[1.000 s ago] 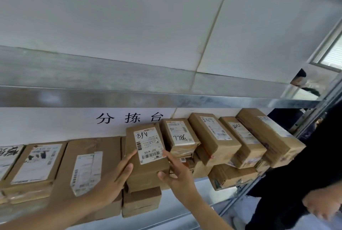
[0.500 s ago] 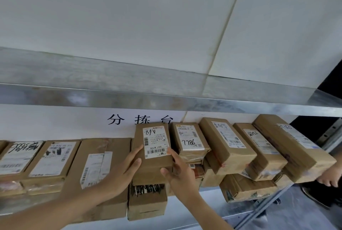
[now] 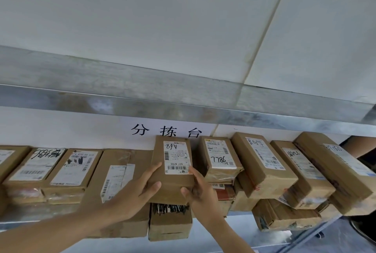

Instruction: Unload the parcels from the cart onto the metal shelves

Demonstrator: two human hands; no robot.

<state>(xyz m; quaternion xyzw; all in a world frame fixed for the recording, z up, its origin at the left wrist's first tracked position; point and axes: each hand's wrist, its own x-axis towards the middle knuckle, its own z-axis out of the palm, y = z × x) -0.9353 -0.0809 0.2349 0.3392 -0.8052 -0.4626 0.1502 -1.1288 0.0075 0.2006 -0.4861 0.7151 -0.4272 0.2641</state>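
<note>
Squarely at frame centre, the brown rectangular cardboard parcel labelled A68 rests on a lower brown box on the grey metal shelf, long axis toward the wall, with the left hand and right hand equally near, each grip closed on its near sides

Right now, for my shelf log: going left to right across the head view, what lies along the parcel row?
Cut-off edge parcel → black-scribbled parcel → K70-label parcel → wide flat parcel → left hand → A68 parcel → right hand → digit-marked parcel → leaning parcel → narrower parcel → end parcel.
</note>
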